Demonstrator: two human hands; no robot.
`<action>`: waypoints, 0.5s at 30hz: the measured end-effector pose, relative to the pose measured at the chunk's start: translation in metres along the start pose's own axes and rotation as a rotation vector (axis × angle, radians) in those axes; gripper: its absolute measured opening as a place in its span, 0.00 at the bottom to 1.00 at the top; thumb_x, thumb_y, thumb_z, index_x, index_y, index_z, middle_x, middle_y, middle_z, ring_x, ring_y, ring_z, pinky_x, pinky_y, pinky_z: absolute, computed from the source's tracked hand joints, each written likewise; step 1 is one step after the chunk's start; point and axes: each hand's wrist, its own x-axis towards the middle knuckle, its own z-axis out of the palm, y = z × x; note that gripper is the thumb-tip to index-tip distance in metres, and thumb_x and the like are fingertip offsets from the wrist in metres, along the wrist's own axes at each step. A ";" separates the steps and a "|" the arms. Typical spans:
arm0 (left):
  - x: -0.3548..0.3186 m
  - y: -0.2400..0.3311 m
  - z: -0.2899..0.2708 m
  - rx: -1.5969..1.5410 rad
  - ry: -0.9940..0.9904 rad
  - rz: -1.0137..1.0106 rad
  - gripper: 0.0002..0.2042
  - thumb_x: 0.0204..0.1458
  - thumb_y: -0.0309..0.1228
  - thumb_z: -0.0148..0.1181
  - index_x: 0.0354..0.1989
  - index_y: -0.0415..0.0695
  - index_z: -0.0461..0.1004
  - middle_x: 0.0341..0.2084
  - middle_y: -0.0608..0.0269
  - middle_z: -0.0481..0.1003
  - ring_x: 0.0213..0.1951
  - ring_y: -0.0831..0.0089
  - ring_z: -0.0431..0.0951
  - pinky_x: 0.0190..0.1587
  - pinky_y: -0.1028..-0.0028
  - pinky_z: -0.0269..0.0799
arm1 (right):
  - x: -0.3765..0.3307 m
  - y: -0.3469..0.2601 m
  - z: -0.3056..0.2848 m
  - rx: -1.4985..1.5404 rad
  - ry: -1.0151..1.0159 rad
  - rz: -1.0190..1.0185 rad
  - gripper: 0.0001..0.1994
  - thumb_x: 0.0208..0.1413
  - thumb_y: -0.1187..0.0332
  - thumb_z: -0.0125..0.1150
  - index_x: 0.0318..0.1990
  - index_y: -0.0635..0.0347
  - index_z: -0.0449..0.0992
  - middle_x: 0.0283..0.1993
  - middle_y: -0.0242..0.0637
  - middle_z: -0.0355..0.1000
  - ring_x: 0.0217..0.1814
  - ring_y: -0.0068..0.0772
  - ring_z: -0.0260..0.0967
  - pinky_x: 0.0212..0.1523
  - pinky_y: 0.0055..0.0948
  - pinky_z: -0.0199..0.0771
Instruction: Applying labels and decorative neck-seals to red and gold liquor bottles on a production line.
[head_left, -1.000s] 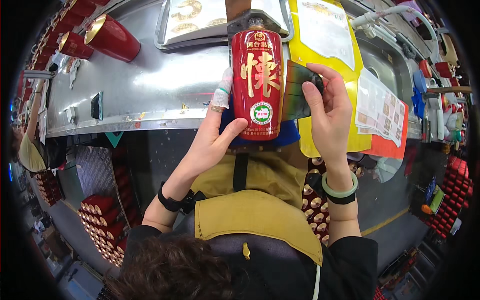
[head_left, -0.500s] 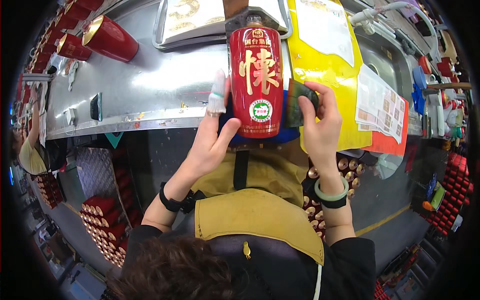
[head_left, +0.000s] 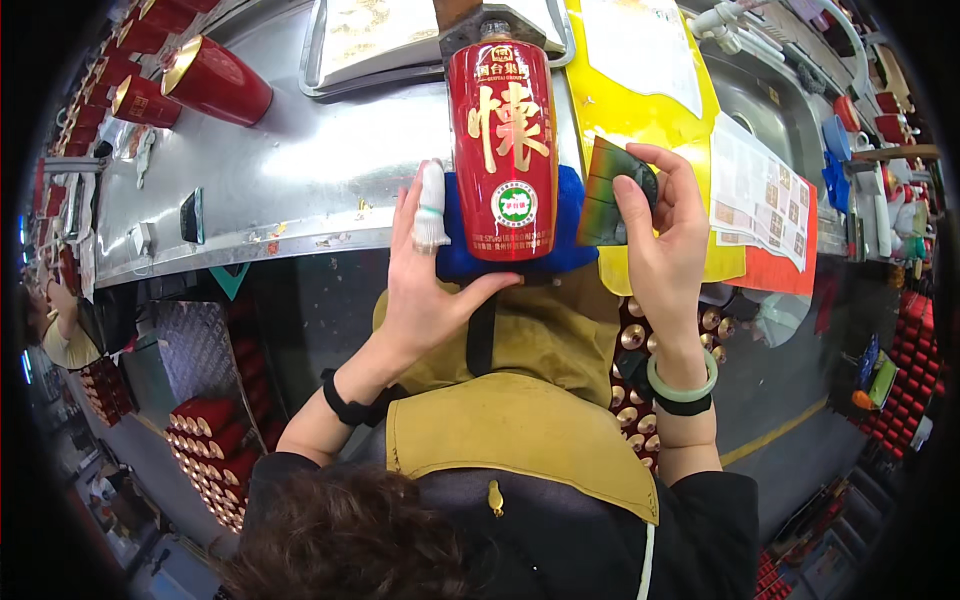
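Note:
A red bottle [head_left: 508, 150] with gold lettering and a round green-and-white label lies on a blue cloth-like rest [head_left: 572, 205], its dark cap toward the far side. Beside its lower left is my left hand [head_left: 425, 285], fingers stretched up, one wearing a white finger sleeve [head_left: 431, 205]. The thumb reaches across just below the bottle's base; whether it touches is hard to tell. To the right of the bottle, and apart from it, my right hand [head_left: 665, 215] pinches a flat, dark green, translucent squarish piece [head_left: 605, 200] like a scraper.
A metal tray [head_left: 325, 80] with gold-patterned sheets lies at the back. Red cups [head_left: 222, 82] stand at left. On the right are a yellow board [head_left: 630, 120], printed sheets [head_left: 755, 195], an orange sheet [head_left: 800, 275] and a sink [head_left: 765, 110]. Another person [head_left: 65, 335] is at far left.
My right hand has moved right, drawing the green piece away from the bottle's side. My left hand has shifted lower and left, and its thumb now lies below the bottle's base.

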 end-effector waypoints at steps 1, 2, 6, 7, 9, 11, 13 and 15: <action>0.006 0.003 0.003 -0.054 0.008 -0.059 0.48 0.41 0.38 0.81 0.70 0.35 0.62 0.69 0.36 0.62 0.71 0.37 0.59 0.73 0.50 0.53 | -0.002 -0.004 0.000 0.026 -0.019 0.000 0.11 0.62 0.76 0.64 0.51 0.62 0.76 0.24 0.23 0.58 0.24 0.15 0.50 0.25 0.23 0.52; 0.012 0.002 0.002 -0.050 0.009 -0.059 0.48 0.41 0.38 0.81 0.70 0.35 0.62 0.69 0.36 0.62 0.71 0.37 0.59 0.73 0.50 0.53 | -0.005 -0.009 0.002 0.052 -0.039 0.000 0.10 0.62 0.76 0.63 0.51 0.62 0.76 0.24 0.22 0.59 0.24 0.14 0.51 0.25 0.22 0.53; 0.016 -0.009 0.005 0.076 -0.135 -0.122 0.41 0.41 0.28 0.78 0.67 0.32 0.65 0.56 0.38 0.74 0.62 0.43 0.72 0.60 0.58 0.72 | -0.015 -0.021 0.012 0.031 -0.115 -0.066 0.12 0.60 0.76 0.65 0.50 0.63 0.76 0.27 0.29 0.68 0.24 0.18 0.57 0.26 0.23 0.59; 0.020 0.001 0.007 0.071 -0.036 -0.051 0.41 0.41 0.28 0.78 0.67 0.32 0.66 0.54 0.38 0.75 0.61 0.44 0.74 0.59 0.59 0.73 | -0.016 -0.018 0.016 0.010 -0.105 -0.118 0.12 0.60 0.75 0.66 0.50 0.63 0.76 0.27 0.31 0.70 0.23 0.20 0.58 0.25 0.25 0.59; 0.025 0.017 0.002 0.071 0.047 -0.008 0.42 0.40 0.29 0.79 0.67 0.32 0.66 0.56 0.35 0.74 0.58 0.44 0.78 0.56 0.60 0.77 | -0.017 -0.018 0.017 0.003 -0.101 -0.101 0.12 0.60 0.74 0.65 0.50 0.63 0.76 0.26 0.31 0.70 0.23 0.20 0.58 0.25 0.25 0.59; 0.023 0.020 0.002 0.101 0.073 0.011 0.43 0.39 0.29 0.80 0.67 0.32 0.66 0.58 0.34 0.73 0.58 0.44 0.78 0.55 0.60 0.78 | -0.018 -0.019 0.018 -0.010 -0.116 -0.061 0.11 0.60 0.74 0.65 0.50 0.63 0.76 0.25 0.32 0.69 0.22 0.21 0.58 0.24 0.25 0.59; 0.026 0.023 0.002 0.186 0.104 0.093 0.44 0.37 0.29 0.81 0.66 0.31 0.67 0.61 0.31 0.71 0.58 0.43 0.78 0.54 0.60 0.79 | -0.018 -0.019 0.018 -0.036 -0.117 -0.069 0.11 0.60 0.74 0.65 0.49 0.64 0.76 0.25 0.32 0.69 0.22 0.21 0.59 0.24 0.26 0.60; 0.027 0.023 0.006 0.165 0.130 0.091 0.44 0.36 0.28 0.81 0.66 0.31 0.67 0.60 0.32 0.71 0.58 0.43 0.78 0.54 0.60 0.79 | -0.016 -0.020 0.019 -0.064 -0.114 -0.079 0.11 0.60 0.74 0.65 0.49 0.64 0.76 0.25 0.32 0.69 0.22 0.21 0.60 0.24 0.26 0.60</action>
